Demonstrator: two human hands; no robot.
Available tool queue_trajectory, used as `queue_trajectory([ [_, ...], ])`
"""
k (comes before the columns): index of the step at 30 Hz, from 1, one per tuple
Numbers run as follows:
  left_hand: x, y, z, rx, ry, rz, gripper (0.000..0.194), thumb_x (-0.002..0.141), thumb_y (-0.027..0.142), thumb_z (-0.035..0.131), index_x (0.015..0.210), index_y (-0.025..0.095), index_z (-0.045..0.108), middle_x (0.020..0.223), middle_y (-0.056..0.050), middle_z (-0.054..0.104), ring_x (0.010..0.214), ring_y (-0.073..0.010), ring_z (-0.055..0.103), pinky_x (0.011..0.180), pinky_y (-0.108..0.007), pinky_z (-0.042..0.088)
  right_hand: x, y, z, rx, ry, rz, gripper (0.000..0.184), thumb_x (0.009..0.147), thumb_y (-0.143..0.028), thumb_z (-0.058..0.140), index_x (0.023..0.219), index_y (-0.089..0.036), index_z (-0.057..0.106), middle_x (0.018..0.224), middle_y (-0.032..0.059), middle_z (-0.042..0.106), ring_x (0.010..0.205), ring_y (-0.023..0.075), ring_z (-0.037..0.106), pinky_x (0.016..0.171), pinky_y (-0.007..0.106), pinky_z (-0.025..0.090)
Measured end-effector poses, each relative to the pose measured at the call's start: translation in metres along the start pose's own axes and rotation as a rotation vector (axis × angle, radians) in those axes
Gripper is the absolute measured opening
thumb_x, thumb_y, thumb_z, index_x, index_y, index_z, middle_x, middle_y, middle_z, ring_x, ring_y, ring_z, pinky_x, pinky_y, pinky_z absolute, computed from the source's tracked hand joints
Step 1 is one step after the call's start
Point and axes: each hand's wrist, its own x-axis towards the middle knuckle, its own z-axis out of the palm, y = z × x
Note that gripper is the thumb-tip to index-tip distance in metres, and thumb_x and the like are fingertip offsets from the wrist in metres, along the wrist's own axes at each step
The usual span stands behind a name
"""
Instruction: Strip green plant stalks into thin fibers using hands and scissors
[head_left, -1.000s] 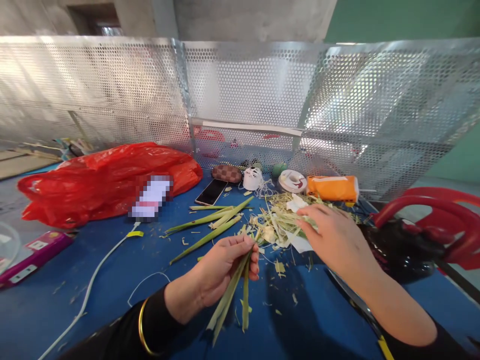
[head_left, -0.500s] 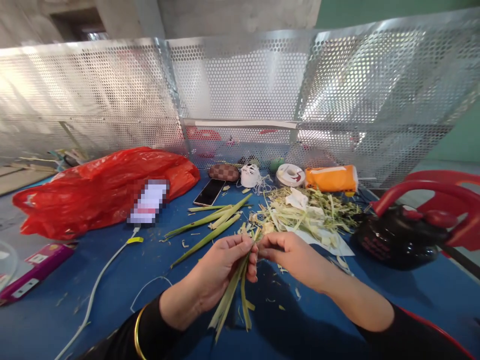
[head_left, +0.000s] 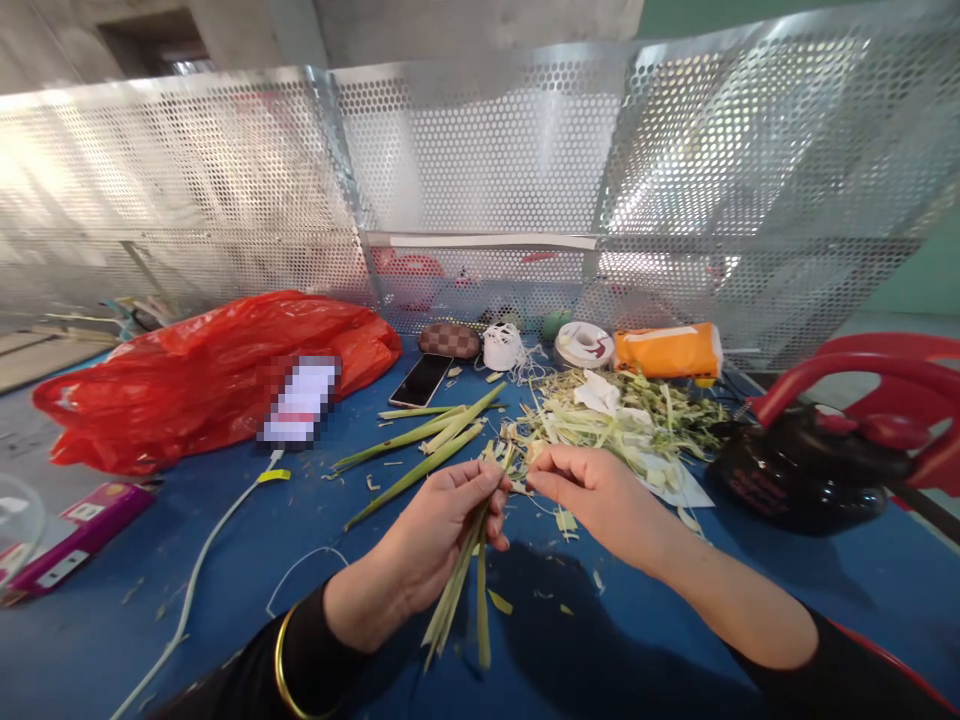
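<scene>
My left hand (head_left: 442, 530) is closed around a small bundle of long, narrow green leaves (head_left: 457, 585). Their pale cut ends poke up past the thumb, and the split tips hang down toward me. Just to the right, my right hand (head_left: 581, 485) is pinched, thumb against fingers, a short gap away from the bundle's top. What sits in that pinch, if anything, is too small to make out. Several more green leaves (head_left: 420, 480) lie on the blue table (head_left: 247, 610) beyond my left hand. Beyond my right hand spreads a heap of leaf scraps (head_left: 622, 425) with white tissue on it.
A red plastic bag (head_left: 187, 385) and a blurred lit phone (head_left: 300, 400) on a white cable lie left. At the back are a dark phone (head_left: 421, 381), a checked case (head_left: 450, 341), a ribbon roll (head_left: 583, 344) and an orange pack (head_left: 667, 350). A black kettle (head_left: 795, 475) stands right.
My right hand has moved a little away from the leaf bundle to the right. A small yellowish-green piece now lies on the table below it. My left hand keeps its hold.
</scene>
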Motion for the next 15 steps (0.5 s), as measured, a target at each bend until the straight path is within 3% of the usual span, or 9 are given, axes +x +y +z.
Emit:
queue_trajectory([
  [5, -0.001, -0.002, 0.0, 0.051, 0.058, 0.042, 0.021, 0.079, 0.031, 0.065, 0.071, 0.013, 0.058, 0.062, 0.003, 0.052, 0.045, -0.0048, 0.045, 0.047, -0.019, 0.044, -0.004, 0.0, -0.003, -0.103, -0.033, -0.024, 0.015, 0.084, -0.03, 0.058, 0.072, -0.02, 0.059, 0.055, -0.0061, 0.044, 0.05, 0.0097, 0.036, 0.046, 0.023, 0.028],
  [8, -0.001, -0.003, 0.001, 0.152, 0.1, 0.086, 0.021, 0.08, 0.033, 0.064, 0.075, 0.012, 0.061, 0.061, 0.003, 0.055, 0.043, -0.0047, 0.047, 0.046, -0.019, 0.043, -0.006, -0.001, -0.004, -0.2, 0.042, -0.193, 0.021, 0.087, -0.025, 0.055, 0.067, -0.02, 0.056, 0.059, -0.0044, 0.048, 0.054, 0.01, 0.042, 0.048, 0.022, 0.033],
  [11, -0.001, -0.004, 0.003, 0.279, 0.117, 0.129, 0.023, 0.08, 0.035, 0.063, 0.071, 0.013, 0.06, 0.061, 0.003, 0.056, 0.043, -0.0049, 0.047, 0.045, -0.018, 0.041, -0.009, -0.001, -0.002, -0.3, 0.13, -0.415, 0.018, 0.09, -0.022, 0.053, 0.074, -0.019, 0.059, 0.068, -0.0016, 0.055, 0.061, 0.0111, 0.049, 0.055, 0.023, 0.037],
  [15, -0.005, -0.004, 0.004, 0.464, 0.057, 0.117, 0.02, 0.081, 0.032, 0.059, 0.071, 0.015, 0.061, 0.057, 0.004, 0.054, 0.042, -0.0052, 0.045, 0.042, -0.018, 0.039, -0.012, -0.001, 0.0, -0.456, 0.212, -0.6, 0.019, 0.094, -0.023, 0.049, 0.083, -0.018, 0.064, 0.071, 0.001, 0.057, 0.06, 0.0116, 0.051, 0.055, 0.024, 0.037],
])
